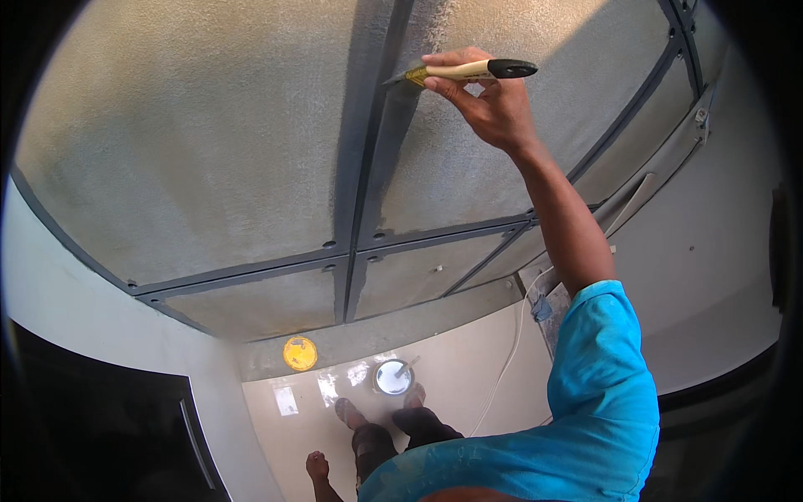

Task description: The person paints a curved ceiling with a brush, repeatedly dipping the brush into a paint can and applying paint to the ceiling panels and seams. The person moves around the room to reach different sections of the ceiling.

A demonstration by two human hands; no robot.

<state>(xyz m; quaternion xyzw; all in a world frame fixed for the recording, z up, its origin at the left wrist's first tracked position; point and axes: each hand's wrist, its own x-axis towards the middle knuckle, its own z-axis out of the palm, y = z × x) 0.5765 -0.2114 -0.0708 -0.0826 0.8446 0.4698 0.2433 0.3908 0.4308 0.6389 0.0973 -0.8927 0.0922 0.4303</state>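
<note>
Holds a paintbrush [460, 72] high at the wall in the right hand [499, 107], with thumb and fingers pinched snugly around the pale handle just behind the bristles, and sets the bristle tip at the dark grey band [391, 134] along the seam between mottled panels [209, 142]. Lets the left hand [317, 464] hang low, well apart from the wall, with fingers apparently curled, though cannot tell how far or around what. Stands with sandalled feet [351, 414] just behind a round container [391, 381], near a yellow disc [299, 354].
</note>
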